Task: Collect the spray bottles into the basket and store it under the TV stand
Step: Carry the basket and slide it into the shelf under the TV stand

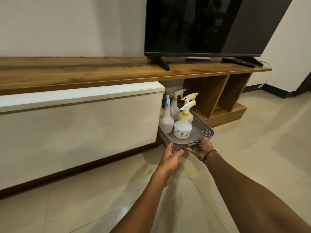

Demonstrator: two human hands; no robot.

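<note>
A grey perforated basket [204, 130] holds several white spray bottles upright. The nearest bottle [183, 127] has a yellow collar; another [166, 122] has a pink and blue top. The basket's far end is partly inside the open gap under the wooden TV stand [84, 71], and its near end sticks out over the floor. My left hand [170, 159] grips the basket's near left corner. My right hand [201, 149], with a black band on the wrist, holds the near rim on the right.
A white cabinet front [75, 128] stands just left of the gap. Open wooden compartments [223, 95] lie to the right. A black TV [202, 26] and a remote [238, 62] sit on the stand's top. Beige tiled floor [252, 148] spreads in front.
</note>
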